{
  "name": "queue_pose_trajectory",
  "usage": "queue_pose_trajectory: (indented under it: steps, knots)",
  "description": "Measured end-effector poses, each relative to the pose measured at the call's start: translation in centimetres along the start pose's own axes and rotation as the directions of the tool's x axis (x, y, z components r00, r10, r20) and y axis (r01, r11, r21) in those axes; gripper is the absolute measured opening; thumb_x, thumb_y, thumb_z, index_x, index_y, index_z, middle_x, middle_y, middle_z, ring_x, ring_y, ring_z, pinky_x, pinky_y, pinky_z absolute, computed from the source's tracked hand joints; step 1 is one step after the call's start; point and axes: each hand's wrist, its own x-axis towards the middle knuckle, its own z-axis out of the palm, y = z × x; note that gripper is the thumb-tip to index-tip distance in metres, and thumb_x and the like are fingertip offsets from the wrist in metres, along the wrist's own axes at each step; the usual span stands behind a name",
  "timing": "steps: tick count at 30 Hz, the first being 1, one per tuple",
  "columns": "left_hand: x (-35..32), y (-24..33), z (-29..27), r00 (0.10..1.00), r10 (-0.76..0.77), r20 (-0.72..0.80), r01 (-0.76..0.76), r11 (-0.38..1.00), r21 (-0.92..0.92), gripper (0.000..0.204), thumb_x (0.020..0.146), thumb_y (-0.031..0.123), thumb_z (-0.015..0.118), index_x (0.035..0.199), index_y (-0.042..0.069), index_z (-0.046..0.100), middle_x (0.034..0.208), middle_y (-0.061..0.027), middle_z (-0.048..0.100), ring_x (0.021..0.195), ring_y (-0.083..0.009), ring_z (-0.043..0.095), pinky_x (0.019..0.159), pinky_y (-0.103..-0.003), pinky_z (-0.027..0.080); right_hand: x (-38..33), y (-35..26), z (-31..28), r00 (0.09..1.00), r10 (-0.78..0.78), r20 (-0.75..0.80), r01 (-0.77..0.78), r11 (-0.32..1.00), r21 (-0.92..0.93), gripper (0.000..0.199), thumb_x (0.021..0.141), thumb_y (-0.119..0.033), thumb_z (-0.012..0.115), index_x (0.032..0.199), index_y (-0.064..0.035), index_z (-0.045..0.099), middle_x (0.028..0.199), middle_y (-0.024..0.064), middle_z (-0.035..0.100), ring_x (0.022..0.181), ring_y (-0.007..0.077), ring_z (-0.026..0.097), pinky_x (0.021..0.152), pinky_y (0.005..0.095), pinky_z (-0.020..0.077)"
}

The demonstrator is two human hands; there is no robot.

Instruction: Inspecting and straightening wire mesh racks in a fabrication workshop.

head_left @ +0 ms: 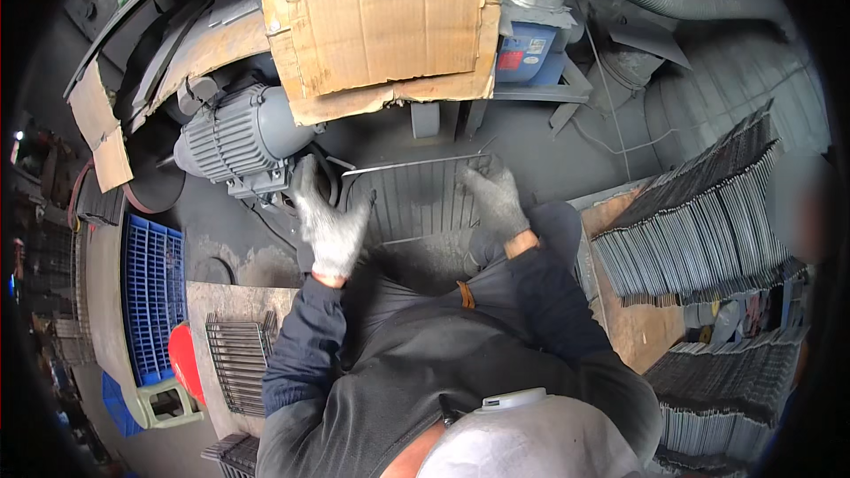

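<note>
In front of my lap is a wire rack [423, 205], a thin metal frame with several parallel rods, held up with its long bar at the far side. My right hand [498, 199], in a grey-white knit glove, is closed around the rack's right end. On the other side my left hand [329, 226], gloved alike, has its thumb spread from its fingers. It is beside the rack's left end, and I see nothing in its grasp. Beyond the rack, a cardboard-covered machine [390, 31] hides what lies under the sheet.
A grey electric motor [235, 137] stands beyond my left hand. More wire racks [239, 363] lie on a board at my left, near a red stool [184, 361] and blue crate [155, 292]. Dense stacks of racks [699, 230] fill the right. A ribbed duct [673, 4] runs far right.
</note>
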Motion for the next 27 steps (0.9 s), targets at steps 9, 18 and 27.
queue_pose_trajectory:
  steps: [9,18,27]
  knots:
    - [-4.7,-5.8,14.0,0.627,-0.376,0.682,0.777,0.36,-0.516,0.022,0.098,0.006,0.077,0.099,0.006,0.055,0.085,-0.0046,0.067,0.067,-0.0108,0.062,0.059,-0.028,0.052,6.7,7.0,-5.5,1.0,0.0,0.022,0.0,1.0,0.028,0.013,0.102,-0.016,0.073,0.107,-0.0048,0.072,0.094,0.0001,0.071,0.082,0.0101,0.062,0.074,0.0303,0.0513]
    - [-3.9,-5.7,19.7,0.589,-0.39,0.708,0.8,0.408,-0.441,0.022,0.098,0.009,0.079,0.101,0.004,0.057,0.077,-0.0031,0.065,0.063,-0.0111,0.061,0.055,-0.029,0.051,9.7,8.9,-8.7,0.992,-0.043,-0.117,0.028,0.992,-0.124,0.014,0.1,-0.016,0.075,0.105,-0.0036,0.07,0.086,0.0011,0.066,0.078,0.0113,0.057,0.071,0.0318,0.0483]
    - [-2.0,-10.9,13.8,0.62,-0.453,0.64,0.78,0.44,-0.445,0.013,0.102,0.01,0.074,0.101,0.005,0.063,0.081,-0.0044,0.068,0.066,-0.012,0.063,0.058,-0.029,0.052,10.2,9.2,-0.1,0.998,-0.059,0.003,0.058,0.981,-0.183,0.017,0.098,-0.015,0.076,0.109,-0.0022,0.071,0.092,0.003,0.069,0.086,0.0135,0.062,0.081,0.0326,0.0516]
